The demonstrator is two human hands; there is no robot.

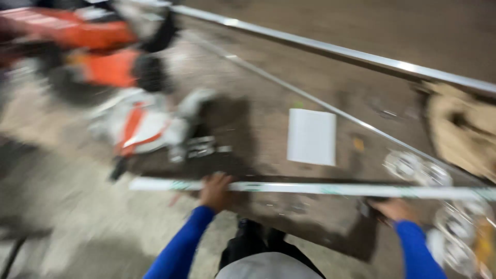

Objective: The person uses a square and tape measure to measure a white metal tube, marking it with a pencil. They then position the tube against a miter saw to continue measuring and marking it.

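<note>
Frame heavily motion-blurred; fine detail not readable.

Left hand (pixel 214 190), blue sleeve, is closed over a long pale metal strip (pixel 320 189), fingers curled over its far edge. Right hand (pixel 397 209), also blue-sleeved, sits just under the same strip further along; whether its fingers are wrapped around the strip or only touching it, I cannot tell. The strip runs level across both hands and extends past each one.

Beyond the hands, between them, a white rectangular sheet (pixel 311 137) lies flat on the concrete floor (pixel 67 217). Beyond and outboard of the left hand stands an orange and grey mitre saw (pixel 124 77). Two more long metal lengths (pixel 330 49) lie diagonally well beyond the hands. Near the right hand, on its outer side, a cluster of shiny round pieces (pixel 418 169); kind unclear.
</note>
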